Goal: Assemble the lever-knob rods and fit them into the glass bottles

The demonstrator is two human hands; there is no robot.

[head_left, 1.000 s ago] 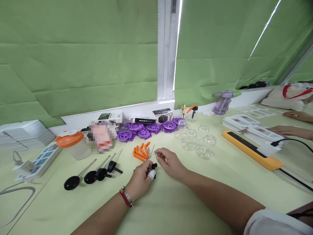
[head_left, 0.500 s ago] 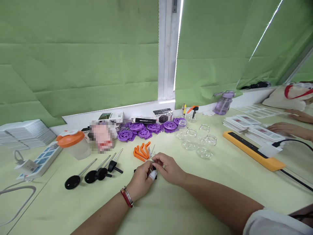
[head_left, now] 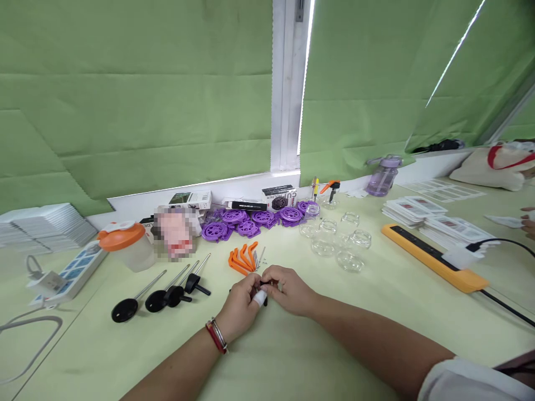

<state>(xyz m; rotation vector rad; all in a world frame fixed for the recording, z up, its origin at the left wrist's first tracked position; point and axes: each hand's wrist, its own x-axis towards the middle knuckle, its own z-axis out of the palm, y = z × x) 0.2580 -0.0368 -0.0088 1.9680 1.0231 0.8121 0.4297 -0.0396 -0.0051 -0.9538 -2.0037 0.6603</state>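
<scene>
My left hand (head_left: 243,299), with a white wrap on its thumb, is closed around a small black part (head_left: 265,301) low over the table. Fingertips of my right hand (head_left: 289,288) pinch at the top of that same part, touching my left fingers; most of it is hidden. Just beyond my hands lie several bent orange handles (head_left: 242,258) and thin metal pins (head_left: 259,257). To the left, several black round pieces with metal rods (head_left: 125,309) lie on the table.
Clear glass jars (head_left: 351,260) stand right of centre, purple wheel-shaped pieces (head_left: 215,230) along the back. An orange-lidded cup (head_left: 137,253) and white power strip (head_left: 79,273) are left; a yellow power strip (head_left: 468,279), card stacks (head_left: 451,229) and another person's hand (head_left: 529,221) are right.
My right fingers have shifted slightly down on the black part, while my left hand stays nearly still. The other person's hands have drawn away to the right from the card stacks.
</scene>
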